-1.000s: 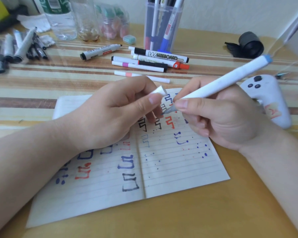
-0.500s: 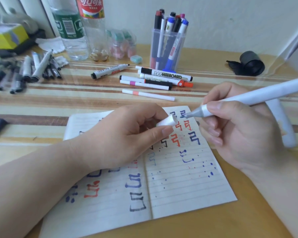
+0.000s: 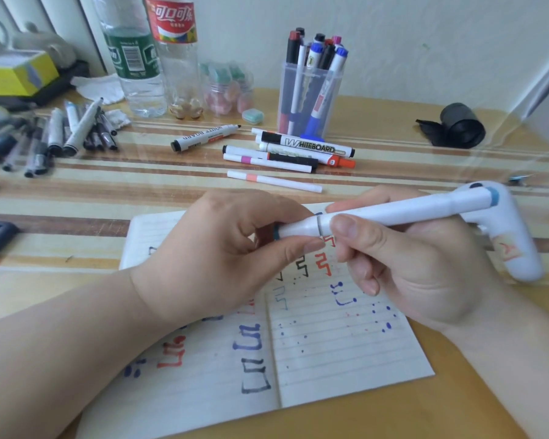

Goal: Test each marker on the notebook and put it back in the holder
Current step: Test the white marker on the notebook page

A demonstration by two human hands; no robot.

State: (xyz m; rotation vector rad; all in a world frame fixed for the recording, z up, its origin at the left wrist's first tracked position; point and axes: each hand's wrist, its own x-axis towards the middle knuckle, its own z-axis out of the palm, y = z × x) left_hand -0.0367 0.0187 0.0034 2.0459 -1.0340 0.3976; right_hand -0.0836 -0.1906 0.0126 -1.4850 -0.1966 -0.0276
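Cap (image 3: 298,230), pinched in the left hand (image 3: 222,258), sits on the marker (image 3: 409,213) gripped by the right hand (image 3: 425,270). Pushed crooked, it may not close fully.

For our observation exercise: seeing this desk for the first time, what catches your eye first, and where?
Front and centre, the left hand pinches a cap at the tip of the white marker gripped by the right hand. Beneath them lies the open notebook, scribbled red, blue and black. Behind stands a clear holder full of markers.
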